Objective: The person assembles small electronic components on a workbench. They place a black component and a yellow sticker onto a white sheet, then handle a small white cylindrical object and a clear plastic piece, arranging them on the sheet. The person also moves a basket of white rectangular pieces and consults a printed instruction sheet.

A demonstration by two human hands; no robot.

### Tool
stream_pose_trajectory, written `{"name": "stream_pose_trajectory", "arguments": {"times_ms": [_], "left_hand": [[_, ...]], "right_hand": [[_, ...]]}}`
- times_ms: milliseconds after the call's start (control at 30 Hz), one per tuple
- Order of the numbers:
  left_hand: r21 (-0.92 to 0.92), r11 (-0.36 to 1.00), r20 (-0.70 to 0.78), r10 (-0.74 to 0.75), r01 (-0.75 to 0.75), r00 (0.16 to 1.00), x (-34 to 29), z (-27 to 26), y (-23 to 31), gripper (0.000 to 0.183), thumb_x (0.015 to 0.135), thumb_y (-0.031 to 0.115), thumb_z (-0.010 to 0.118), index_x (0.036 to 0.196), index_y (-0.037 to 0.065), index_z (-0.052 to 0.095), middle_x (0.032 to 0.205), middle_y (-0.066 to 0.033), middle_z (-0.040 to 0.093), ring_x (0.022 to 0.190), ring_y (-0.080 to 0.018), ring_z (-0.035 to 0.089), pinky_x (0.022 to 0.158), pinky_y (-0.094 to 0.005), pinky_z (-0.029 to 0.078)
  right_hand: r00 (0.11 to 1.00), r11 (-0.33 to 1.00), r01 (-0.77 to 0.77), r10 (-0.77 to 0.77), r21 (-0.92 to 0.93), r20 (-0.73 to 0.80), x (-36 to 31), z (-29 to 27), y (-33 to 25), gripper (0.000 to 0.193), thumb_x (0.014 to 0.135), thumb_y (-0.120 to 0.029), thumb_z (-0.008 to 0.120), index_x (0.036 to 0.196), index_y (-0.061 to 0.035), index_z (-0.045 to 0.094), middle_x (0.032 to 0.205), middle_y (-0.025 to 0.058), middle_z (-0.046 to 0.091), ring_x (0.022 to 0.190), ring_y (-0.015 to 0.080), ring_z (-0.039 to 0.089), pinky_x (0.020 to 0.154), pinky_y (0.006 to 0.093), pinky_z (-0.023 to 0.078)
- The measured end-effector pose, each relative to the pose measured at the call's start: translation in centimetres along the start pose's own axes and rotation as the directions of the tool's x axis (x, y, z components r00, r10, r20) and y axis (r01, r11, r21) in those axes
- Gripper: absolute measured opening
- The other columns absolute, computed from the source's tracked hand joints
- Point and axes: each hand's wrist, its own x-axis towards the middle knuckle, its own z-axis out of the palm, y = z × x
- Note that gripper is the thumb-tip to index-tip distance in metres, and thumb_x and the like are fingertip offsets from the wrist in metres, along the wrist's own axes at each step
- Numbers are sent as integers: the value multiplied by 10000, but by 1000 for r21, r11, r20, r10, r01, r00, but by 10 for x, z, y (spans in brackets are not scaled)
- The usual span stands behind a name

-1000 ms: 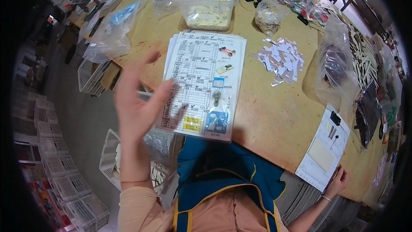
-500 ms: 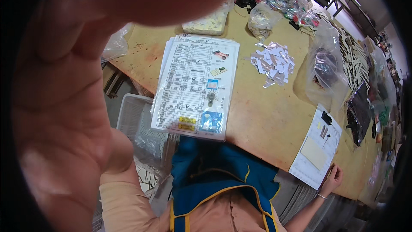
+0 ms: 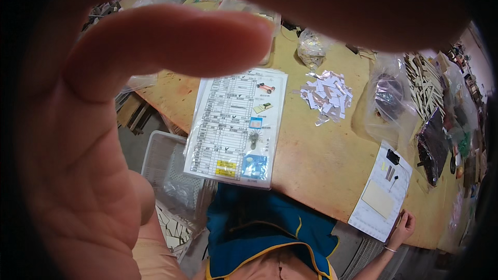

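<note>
My left hand (image 3: 85, 161) is raised very close to the camera. Its fingers are apart, some stretched across the top of the picture, and nothing shows in them. Below it lies a stack of printed sheets in clear plastic (image 3: 236, 129), with tables and small pictures. My right hand (image 3: 403, 228) rests at the table's near right edge with its fingers curled; whatever they may hold is too small to make out. Beside it, a white sheet (image 3: 363, 218) bears a cream rectangular card (image 3: 377, 201), a black part (image 3: 393, 156) and several small pieces.
A pile of white paper slips (image 3: 328, 96) lies mid-table (image 3: 311, 166). Around it are a clear bag (image 3: 311, 49), a larger plastic bag (image 3: 386, 101), a dark flat packet (image 3: 431, 148) and many thin strips (image 3: 425, 80). A white plastic basket (image 3: 150, 150) stands below the left table edge.
My left hand has shifted, and its fingers now reach further right across the top. The table scene sits slightly lower in the picture. My right hand stays beside the white sheet.
</note>
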Motion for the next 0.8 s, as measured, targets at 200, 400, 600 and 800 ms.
{"name": "stream_pose_trajectory", "arguments": {"times_ms": [200,400,600,800], "left_hand": [[-122,924,199,381,-363,903,19,-6,1,1147,657,310,966,1560,42,311,1539,-161,441,1451,-273,424,1138,-405,439],[-299,683,-152,655,-666,740,53,21,-49,795,907,403,748,1500,-10,419,1548,-257,430,1366,-385,519,1074,-459,499],[-432,789,-621,90,-436,778,78,118,-109,486,944,37,676,1409,-15,544,1329,-169,650,1088,-243,698,947,-312,540],[-514,857,-442,-220,-45,869,114,196,-233,163,975,90,685,1119,21,718,1009,-9,727,900,-71,665,795,-247,540]], "right_hand": [[1000,1000,-15,15,12,-9,-1,1,-1,135,1025,-78,606,1039,38,674,1022,67,701,942,138,627,885,288,511],[999,997,-30,32,66,-17,-1,0,2,134,1021,-73,612,1054,35,682,1041,71,710,955,138,633,888,289,515],[998,997,-55,57,51,-31,-1,0,3,131,1019,-70,612,1058,35,680,1038,68,704,961,139,632,892,288,518],[999,996,-31,33,81,-15,-1,-1,8,136,1024,-75,608,1065,37,672,1051,72,700,970,140,628,894,288,515]]}}
